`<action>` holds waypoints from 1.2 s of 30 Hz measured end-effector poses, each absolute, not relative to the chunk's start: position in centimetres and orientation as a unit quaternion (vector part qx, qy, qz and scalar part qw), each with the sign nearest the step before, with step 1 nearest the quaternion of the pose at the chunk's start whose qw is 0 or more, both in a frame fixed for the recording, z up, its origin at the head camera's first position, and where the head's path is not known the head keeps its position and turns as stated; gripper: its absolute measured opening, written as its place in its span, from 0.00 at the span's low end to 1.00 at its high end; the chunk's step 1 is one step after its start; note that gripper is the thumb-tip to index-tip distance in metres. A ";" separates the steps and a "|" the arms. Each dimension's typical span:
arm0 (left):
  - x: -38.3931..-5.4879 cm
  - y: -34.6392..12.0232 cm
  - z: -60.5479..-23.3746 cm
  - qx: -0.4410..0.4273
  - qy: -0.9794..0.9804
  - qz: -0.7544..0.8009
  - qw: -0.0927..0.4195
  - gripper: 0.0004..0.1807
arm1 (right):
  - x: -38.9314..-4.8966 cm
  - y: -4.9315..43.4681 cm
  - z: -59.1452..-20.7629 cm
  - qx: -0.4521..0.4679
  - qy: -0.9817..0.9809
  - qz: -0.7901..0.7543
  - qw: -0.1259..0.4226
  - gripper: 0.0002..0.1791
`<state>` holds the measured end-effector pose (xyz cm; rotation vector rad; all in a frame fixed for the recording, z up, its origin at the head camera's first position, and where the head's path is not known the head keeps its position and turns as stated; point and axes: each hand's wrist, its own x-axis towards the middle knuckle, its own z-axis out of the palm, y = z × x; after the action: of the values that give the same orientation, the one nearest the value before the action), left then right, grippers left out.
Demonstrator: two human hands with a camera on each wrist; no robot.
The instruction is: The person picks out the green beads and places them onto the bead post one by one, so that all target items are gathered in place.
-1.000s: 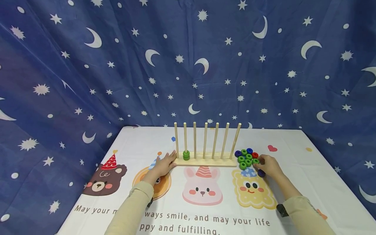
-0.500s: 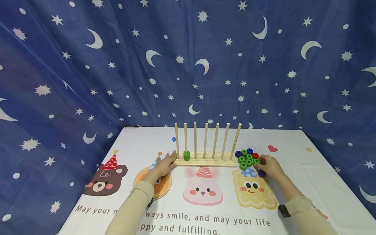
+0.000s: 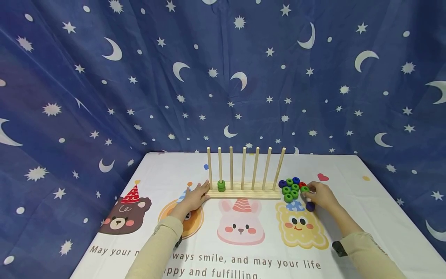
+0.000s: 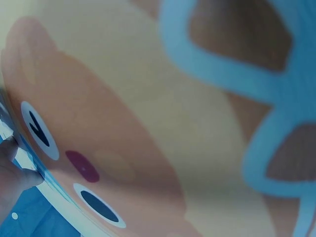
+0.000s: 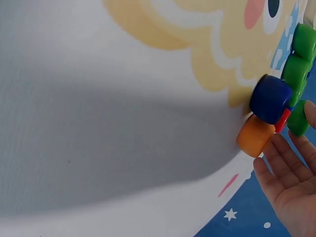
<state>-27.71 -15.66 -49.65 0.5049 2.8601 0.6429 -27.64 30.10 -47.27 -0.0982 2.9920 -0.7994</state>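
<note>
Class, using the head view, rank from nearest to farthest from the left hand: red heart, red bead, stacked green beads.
1. Stacked green beads: on a peg, right of the left hand.
2. Red bead: farther right, among loose beads.
3. Red heart: rightmost, farther back.

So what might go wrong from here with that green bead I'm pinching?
The green bead might slip, since the right hand seems to pinch it near its edge. That hand could also knock the dark blue bead or orange bead close by. The left hand, at the end of the wooden peg rack, might nudge it.
</note>
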 end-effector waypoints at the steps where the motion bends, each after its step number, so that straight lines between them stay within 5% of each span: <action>1: -27.7 -15.7 -49.7 0.170 0.958 0.215 0.082 0.30 | -27.6 30.0 -47.2 -0.032 0.965 -0.258 0.021 0.20; 36: -28.0 -15.8 -50.0 0.178 0.958 0.211 0.073 0.29 | -24.7 27.8 -45.4 -0.109 0.966 -0.226 -0.056 0.19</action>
<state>-27.99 -15.85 -50.05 0.5334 2.8780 0.6341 -24.68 27.84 -45.40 -0.3546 3.1487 -0.7374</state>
